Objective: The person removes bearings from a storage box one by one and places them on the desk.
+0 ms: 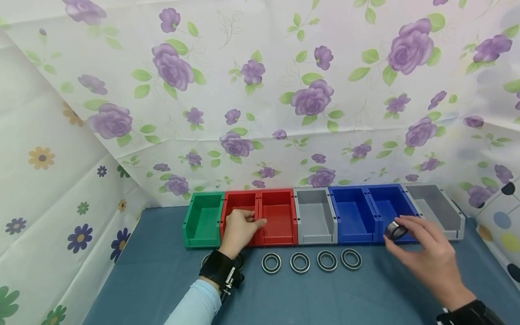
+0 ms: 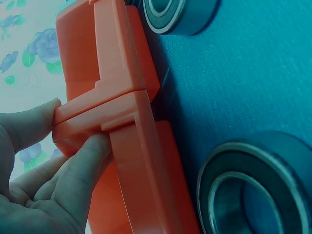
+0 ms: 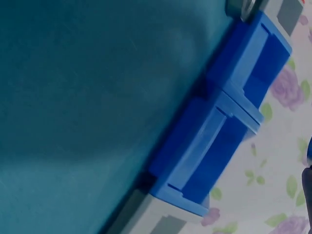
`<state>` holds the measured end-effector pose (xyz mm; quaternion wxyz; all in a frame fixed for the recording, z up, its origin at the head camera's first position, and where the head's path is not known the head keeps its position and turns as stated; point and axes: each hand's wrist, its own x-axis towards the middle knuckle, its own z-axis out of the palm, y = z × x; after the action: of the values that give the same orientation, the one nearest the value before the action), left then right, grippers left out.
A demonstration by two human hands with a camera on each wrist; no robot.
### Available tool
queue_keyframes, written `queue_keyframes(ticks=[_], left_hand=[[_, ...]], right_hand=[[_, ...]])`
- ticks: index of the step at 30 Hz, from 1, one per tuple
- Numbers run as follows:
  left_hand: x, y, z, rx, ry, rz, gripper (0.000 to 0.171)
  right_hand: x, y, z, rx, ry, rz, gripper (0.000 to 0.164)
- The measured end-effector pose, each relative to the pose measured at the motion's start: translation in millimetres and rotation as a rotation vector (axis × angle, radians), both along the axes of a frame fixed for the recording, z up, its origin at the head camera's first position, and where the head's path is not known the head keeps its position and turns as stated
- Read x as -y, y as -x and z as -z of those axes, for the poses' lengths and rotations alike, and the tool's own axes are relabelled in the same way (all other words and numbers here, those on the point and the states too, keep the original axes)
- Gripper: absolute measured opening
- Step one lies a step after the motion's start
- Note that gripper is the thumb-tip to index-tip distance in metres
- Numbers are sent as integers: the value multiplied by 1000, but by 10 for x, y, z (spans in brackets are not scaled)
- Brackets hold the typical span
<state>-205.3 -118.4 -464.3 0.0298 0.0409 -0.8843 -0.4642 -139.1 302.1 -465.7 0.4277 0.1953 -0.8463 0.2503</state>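
My left hand (image 1: 241,230) pinches the adjoining walls of two red bins. In the left wrist view, fingertips (image 2: 100,144) lie on either side of that double wall. The left red bin (image 1: 240,199) is partly covered by the hand; the right red bin (image 1: 280,221) shows an empty floor. My right hand (image 1: 432,259) holds a ball bearing (image 1: 395,230) between thumb and fingers, in front of the right blue bin (image 1: 387,203). That bearing is tilted, its dark side facing left. The right wrist view shows the blue bins (image 3: 195,151), with the hand's grip out of frame.
Several bearings (image 1: 299,262) lie in a row before the bins, some partly hidden by the left wrist. A green bin (image 1: 204,221) stands at the left end, a grey bin (image 1: 317,219) mid-row, and another grey bin (image 1: 436,210) at the right end. Behind hangs a flowered cloth (image 1: 260,108).
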Motion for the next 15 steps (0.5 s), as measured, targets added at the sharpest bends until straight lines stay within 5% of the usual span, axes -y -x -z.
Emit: queue_keyframes(ticks=[15], left_hand=[[8, 12, 20, -7, 1, 0, 50]], right_hand=[[92, -105, 236, 282, -161, 67, 63]])
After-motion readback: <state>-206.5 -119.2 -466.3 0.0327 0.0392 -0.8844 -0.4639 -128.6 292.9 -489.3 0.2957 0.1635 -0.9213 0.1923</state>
